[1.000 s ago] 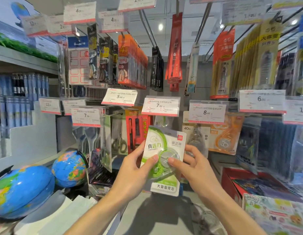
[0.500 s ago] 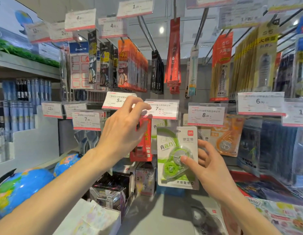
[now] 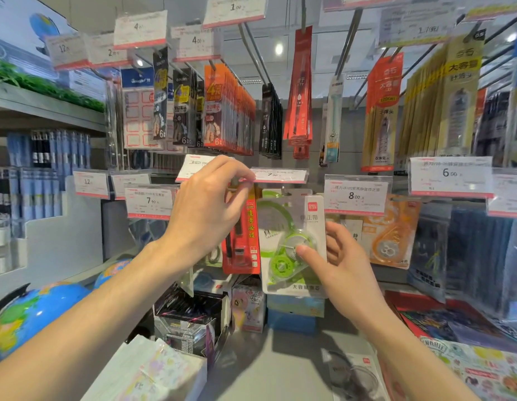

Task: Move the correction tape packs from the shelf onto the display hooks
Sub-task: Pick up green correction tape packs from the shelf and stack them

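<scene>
Rising, the pack [image 3: 292,241] nears the price tag [image 3: 279,175].

Two blue plastic globes [image 3: 29,316] sit at the lower left, near a dark glossy box [image 3: 190,319]. A red carded pack [image 3: 245,235] hangs beside an orange-printed blister pack [image 3: 393,235]. Orange carded packs [image 3: 228,108] hang higher up.

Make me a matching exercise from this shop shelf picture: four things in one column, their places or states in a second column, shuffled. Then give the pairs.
Things:
1. green-and-white correction tape pack
2. left hand
3. blue globe
4. orange correction tape pack

Places or states:
A. hanging under the 8.00 price tag
B. low on the far left
C. held up by the right hand
D. pinching the 7.90 price tag's edge

Pairs: 1-C, 2-D, 3-B, 4-A
</scene>
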`<state>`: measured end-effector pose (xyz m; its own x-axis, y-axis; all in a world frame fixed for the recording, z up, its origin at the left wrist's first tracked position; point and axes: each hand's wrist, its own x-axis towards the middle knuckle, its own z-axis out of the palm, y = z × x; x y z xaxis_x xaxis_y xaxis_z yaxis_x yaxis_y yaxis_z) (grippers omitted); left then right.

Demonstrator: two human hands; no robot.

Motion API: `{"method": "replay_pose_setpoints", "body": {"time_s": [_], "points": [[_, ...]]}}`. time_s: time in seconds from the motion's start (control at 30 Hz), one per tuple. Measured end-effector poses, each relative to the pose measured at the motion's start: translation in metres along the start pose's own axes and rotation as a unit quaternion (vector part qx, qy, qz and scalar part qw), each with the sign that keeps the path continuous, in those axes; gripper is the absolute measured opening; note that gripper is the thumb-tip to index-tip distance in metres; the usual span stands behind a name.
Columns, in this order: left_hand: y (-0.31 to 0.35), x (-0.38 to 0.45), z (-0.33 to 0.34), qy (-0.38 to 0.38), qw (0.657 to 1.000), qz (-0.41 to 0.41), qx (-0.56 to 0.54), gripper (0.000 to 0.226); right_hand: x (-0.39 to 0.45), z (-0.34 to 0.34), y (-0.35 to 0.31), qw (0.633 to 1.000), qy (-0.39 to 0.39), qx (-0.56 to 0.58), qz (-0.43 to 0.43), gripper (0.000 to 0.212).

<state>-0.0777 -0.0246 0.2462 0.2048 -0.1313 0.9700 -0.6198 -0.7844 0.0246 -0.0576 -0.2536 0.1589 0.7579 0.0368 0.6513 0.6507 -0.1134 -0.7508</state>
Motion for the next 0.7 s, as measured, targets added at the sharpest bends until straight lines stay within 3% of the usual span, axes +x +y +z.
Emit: {"method": "replay_pose_setpoints", "body": {"time_s": [0.23,0.43,0.6,0.7], "points": [[0.0,0.002,-0.001,0.004,1.0,-0.013,-0.014,0.01,0.019,0.015,0.003,0.999,0.016,0.024,0.027,0.039],[0.0,0.001,-0.001,-0.001,1.0,-0.018,-0.01,0.008,0.036,0.019,0.008,0.997,0.051,0.001,0.054,0.027],[0.002,-0.002,-0.001,-0.004,0.999,-0.03,-0.02,0.008,0.042,0.024,0.013,0.997,0.053,0.002,0.05,0.036],[0.002,-0.01,-0.001,0.004,0.999,-0.027,-0.026,0.011,0.043,0.025,0.019,0.997,0.059,-0.017,0.049,0.025]]}}
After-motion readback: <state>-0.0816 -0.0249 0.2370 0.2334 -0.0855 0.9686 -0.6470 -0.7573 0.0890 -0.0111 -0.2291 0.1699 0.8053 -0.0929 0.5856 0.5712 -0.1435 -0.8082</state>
